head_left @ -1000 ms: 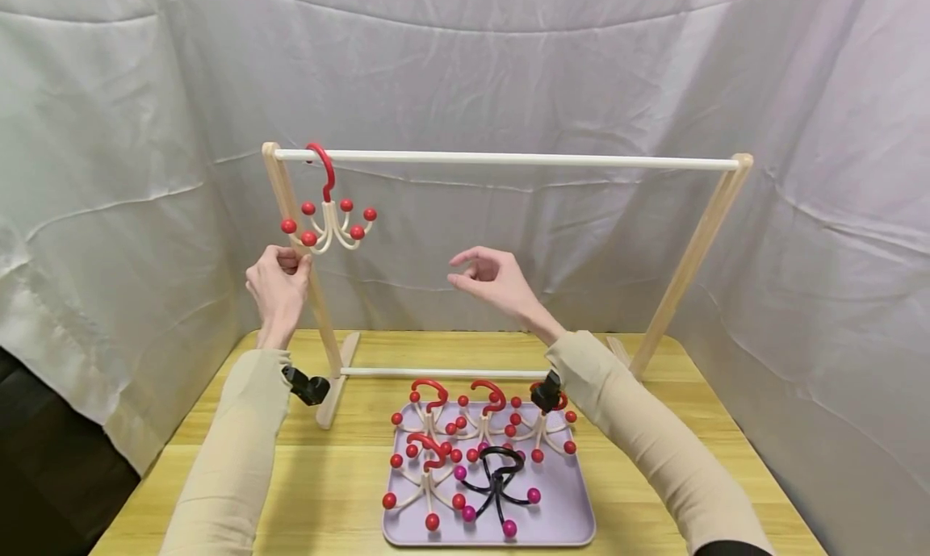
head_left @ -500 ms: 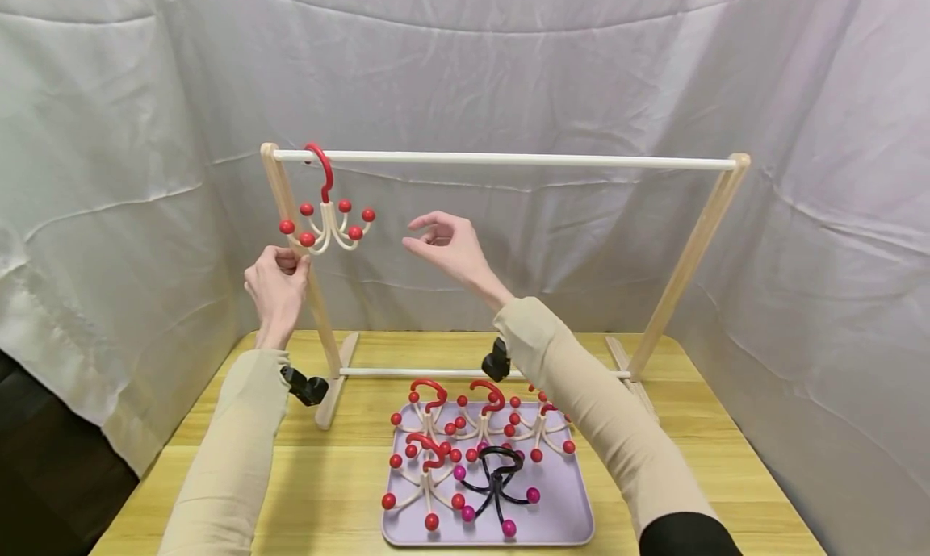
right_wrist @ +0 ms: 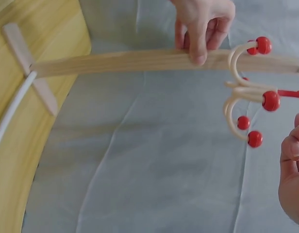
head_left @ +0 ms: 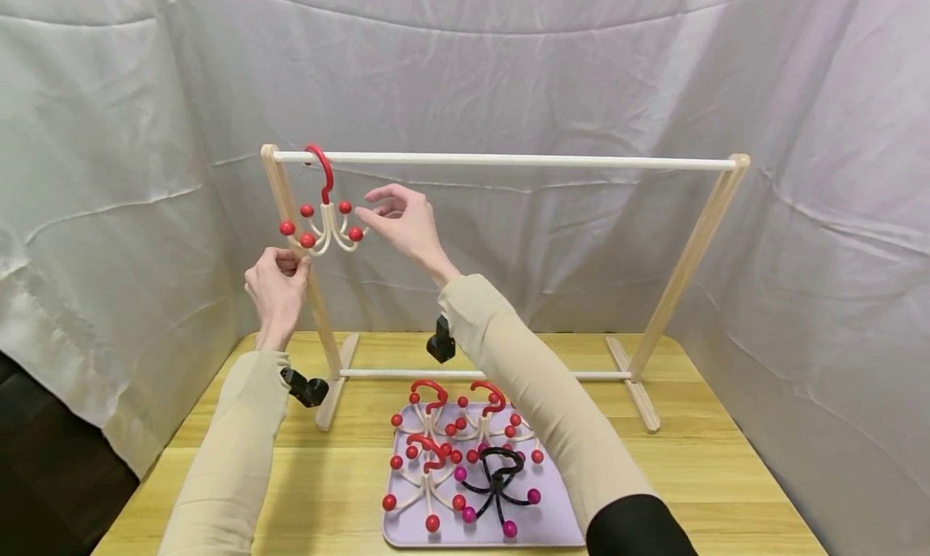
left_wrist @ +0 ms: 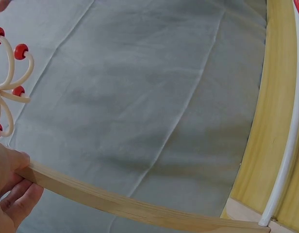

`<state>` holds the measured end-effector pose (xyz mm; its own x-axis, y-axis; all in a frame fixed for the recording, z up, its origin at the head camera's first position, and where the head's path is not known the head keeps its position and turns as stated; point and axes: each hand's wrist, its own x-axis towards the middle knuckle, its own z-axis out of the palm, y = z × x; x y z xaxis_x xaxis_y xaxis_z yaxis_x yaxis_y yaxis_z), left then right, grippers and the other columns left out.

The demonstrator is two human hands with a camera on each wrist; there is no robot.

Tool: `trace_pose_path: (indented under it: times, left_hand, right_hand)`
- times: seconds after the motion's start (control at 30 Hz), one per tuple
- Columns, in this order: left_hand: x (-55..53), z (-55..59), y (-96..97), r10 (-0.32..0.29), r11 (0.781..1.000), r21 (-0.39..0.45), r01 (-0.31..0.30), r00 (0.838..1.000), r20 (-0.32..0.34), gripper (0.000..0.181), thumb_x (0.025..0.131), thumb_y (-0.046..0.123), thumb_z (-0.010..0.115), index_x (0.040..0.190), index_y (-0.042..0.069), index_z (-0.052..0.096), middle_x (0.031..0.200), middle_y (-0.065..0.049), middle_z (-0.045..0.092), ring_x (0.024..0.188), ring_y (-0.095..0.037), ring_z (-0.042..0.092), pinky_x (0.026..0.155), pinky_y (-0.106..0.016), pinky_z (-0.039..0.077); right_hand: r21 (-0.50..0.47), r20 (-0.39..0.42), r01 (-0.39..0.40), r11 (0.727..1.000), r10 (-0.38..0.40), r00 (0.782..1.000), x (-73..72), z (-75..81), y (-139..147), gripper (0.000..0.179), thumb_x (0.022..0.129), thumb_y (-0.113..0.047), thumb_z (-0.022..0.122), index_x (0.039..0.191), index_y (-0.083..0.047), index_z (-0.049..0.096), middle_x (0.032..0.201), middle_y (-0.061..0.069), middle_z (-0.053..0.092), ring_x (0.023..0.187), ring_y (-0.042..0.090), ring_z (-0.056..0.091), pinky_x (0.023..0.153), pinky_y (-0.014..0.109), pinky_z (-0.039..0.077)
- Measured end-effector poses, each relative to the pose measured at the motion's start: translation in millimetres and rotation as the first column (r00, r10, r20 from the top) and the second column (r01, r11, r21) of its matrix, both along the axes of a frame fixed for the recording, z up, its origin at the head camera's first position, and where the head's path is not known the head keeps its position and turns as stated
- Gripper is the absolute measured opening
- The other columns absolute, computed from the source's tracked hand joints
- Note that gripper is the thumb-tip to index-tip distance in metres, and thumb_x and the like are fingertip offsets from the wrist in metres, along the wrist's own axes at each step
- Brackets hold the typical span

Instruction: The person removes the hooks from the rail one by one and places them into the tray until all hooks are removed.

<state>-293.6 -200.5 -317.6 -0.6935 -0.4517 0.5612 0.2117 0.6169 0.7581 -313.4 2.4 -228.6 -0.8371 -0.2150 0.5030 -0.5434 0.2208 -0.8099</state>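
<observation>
A small multi-arm hanger (head_left: 328, 221), cream with a red hook and red ball tips, hangs by its hook near the left end of the white top rail (head_left: 508, 160). Below it my left hand (head_left: 278, 288) pinches the rack's left wooden post (head_left: 322, 318); the left wrist view shows thumb and fingers on either side of that post (left_wrist: 115, 199). Beside the hanger's right side is my right hand (head_left: 408, 227), thumb and fingers parted, overlapping one ball tip in the head view. From the right wrist, a gap shows between this hand (right_wrist: 292, 170) and the hanger (right_wrist: 249, 93).
On the wooden table a lilac tray (head_left: 554, 517) bears several similar red-hooked hangers (head_left: 427, 483) and a black hanger (head_left: 497, 482) with magenta tips. The right forearm passes over the tray's right part. Behind stands a grey curtain (head_left: 508, 72); the right post (head_left: 683, 282) supports the rail's other end.
My right hand has moved left and up, from the middle of the rack to the hanging hanger. The left hand stays on the post, and the hanger keeps its place.
</observation>
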Motion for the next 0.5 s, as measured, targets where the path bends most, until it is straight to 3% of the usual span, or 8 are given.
trace_pose_path:
  times: [0.23, 0.5]
  left_hand:
    - [1.2, -0.4, -1.8, 0.008, 1.0, 0.004, -0.008, 1.0, -0.001, 0.024, 0.095, 0.015, 0.067, 0.107, -0.006, 0.066, 0.101, -0.026, 0.073, 0.088, -0.035, 0.066, 0.099, -0.049, 0.045]
    - [2.4, -2.4, -4.2, 0.027, 1.0, 0.002, -0.027, 1.0, -0.008, 0.023, 0.095, 0.015, 0.068, 0.106, -0.005, 0.067, 0.1, -0.024, 0.074, 0.083, -0.025, 0.062, 0.096, -0.046, 0.047]
  right_hand:
    - [0.003, 0.003, 0.024, 1.0, -0.024, 1.0, -5.0, 8.4, -23.1, 0.031, 0.091, -0.024, 0.075, 0.115, -0.007, 0.069, 0.1, 0.012, 0.077, 0.087, 0.025, 0.073, 0.068, 0.02, 0.054]
    - [0.012, 0.014, 0.048, 0.999, -0.048, 0.999, -6.8, 12.9, -43.3, 0.031, 0.093, -0.025, 0.073, 0.116, -0.006, 0.068, 0.103, 0.01, 0.077, 0.084, 0.015, 0.071, 0.065, 0.019, 0.054]
